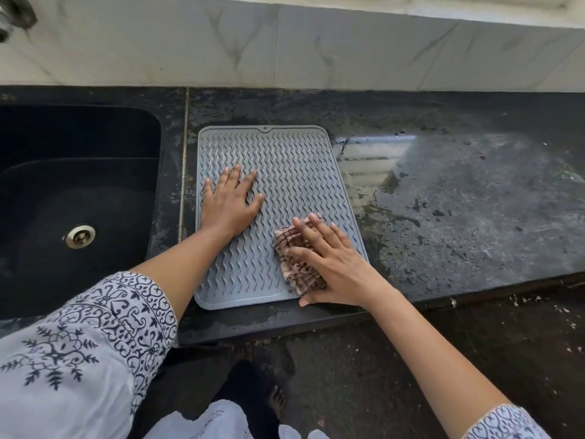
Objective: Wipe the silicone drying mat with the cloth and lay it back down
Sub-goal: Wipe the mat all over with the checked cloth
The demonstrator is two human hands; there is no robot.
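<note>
Grey mat [294,172] lies flat on the table [459,217]. Left hand [229,202] presses it, fingers spread. Right hand [332,264], fingers straight, presses the cloth [292,248] at near right.

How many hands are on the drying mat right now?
2. The left hand lies flat on the left side of the mat; the right hand presses the cloth near its right front corner. No other hand shows.

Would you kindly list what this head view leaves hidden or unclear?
Head view, tap: blurred, cut off by the top-left edge.
Head view, cloth: mostly under the right hand, extent hidden.
Head view, mat: near-right corner under cloth and hand; a patch under the left hand.
</note>
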